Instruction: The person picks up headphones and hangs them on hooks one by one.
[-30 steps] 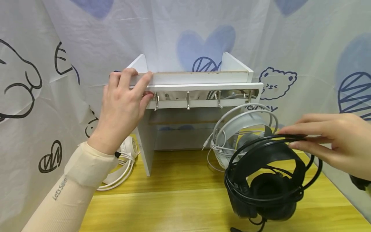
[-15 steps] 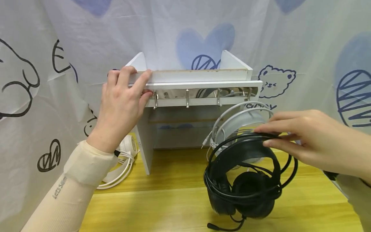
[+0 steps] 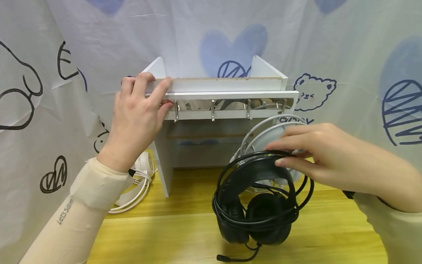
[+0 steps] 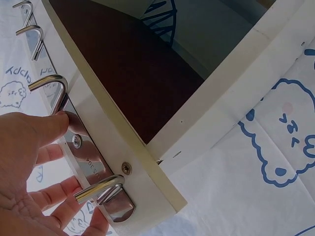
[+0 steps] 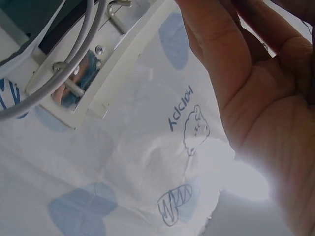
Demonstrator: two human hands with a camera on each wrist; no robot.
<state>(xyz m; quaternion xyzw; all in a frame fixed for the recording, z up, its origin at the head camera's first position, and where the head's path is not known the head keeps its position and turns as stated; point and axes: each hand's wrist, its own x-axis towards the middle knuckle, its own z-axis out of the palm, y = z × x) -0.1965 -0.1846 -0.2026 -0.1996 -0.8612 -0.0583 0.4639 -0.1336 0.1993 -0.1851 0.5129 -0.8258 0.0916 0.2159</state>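
Observation:
My left hand [image 3: 136, 110] grips the left end of a white hook rail [image 3: 197, 116] on the front of a small white shelf [image 3: 227, 86]. In the left wrist view, its thumb lies on the metal strip [image 4: 86, 130] between two hooks. My right hand [image 3: 319, 152] pinches the headband of a black headset [image 3: 263, 212] with coiled black cable. The headset hangs below the rail in front of the shelf, its microphone boom [image 3: 237, 258] pointing left. Behind it is a white headset [image 3: 270, 137] with looped cable, partly hidden. I cannot tell whether that one hangs from a hook.
Another pair of white headphones [image 3: 143, 165] lies on the yellow wooden table [image 3: 158, 238], left of the shelf and partly behind my left forearm. Several metal hooks [image 3: 213, 110] line the rail. A printed white curtain [image 3: 184, 33] surrounds the back and sides.
My right hand has moved left with the black headset, from the right side to in front of the shelf's right half. My left hand keeps its grip on the rail.

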